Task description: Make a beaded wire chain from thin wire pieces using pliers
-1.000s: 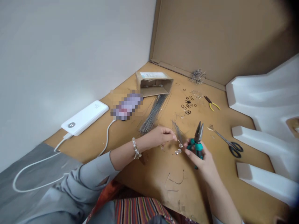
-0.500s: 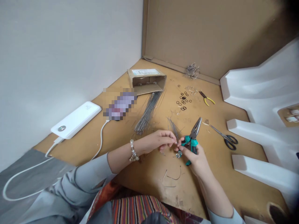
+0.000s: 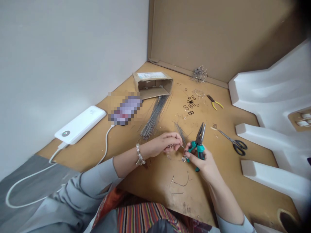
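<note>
My left hand [image 3: 163,143] pinches a thin wire with clear beads [image 3: 184,158] on it, fingers closed at its tip. My right hand [image 3: 200,160] grips teal-handled pliers [image 3: 198,141], jaws pointing up and away, while its thumb and forefinger also touch the beaded wire. The two hands meet over the brown cardboard floor [image 3: 218,155]. A small fan of loose wires [image 3: 181,132] lies just behind the hands.
A bundle of long grey wires [image 3: 154,116] spills from a small cardboard box [image 3: 152,83]. Black rings [image 3: 190,104], yellow-handled pliers [image 3: 214,103] and black scissors [image 3: 233,143] lie beyond. A white power bank [image 3: 80,124] sits left; white foam blocks [image 3: 272,106] stand right. Bent wire scraps [image 3: 181,183] lie near me.
The view shifted slightly between the oldest frame and now. My hands drew closer together, and the pliers tilted more upright. The beads hang lower by my right thumb.
</note>
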